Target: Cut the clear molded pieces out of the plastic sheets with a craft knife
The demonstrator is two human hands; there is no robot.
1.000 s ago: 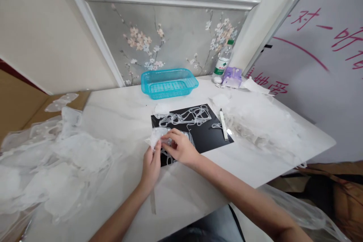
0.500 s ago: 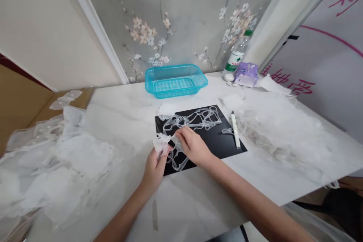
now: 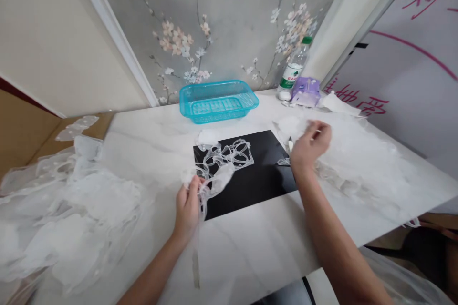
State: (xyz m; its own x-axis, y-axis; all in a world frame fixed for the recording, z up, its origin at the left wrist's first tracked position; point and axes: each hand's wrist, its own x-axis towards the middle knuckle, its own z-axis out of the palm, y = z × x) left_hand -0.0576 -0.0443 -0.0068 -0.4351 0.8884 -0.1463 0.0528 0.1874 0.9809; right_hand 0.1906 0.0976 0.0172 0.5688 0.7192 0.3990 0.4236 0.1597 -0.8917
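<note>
Pinching translucent film webbing (image 3: 223,176) with left hand (image 3: 188,209); right hand (image 3: 311,145) raised clear.
Left fingers close on the webbing at the near-left edge of the black sheet (image 3: 257,186), whose dark surface shows up the pale strands. Right hand is half-curled above the film heap (image 3: 352,152) past the sheet's far-right corner; any grip there cannot be confirmed. The 2 hands stand well apart.

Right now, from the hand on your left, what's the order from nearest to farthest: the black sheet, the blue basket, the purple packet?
From the left hand, which holds clear film strands:
1. Black sheet, right beside it on the table.
2. Blue plastic basket, ahead at the table's back edge.
3. Purple packet, farther right along that edge.
</note>
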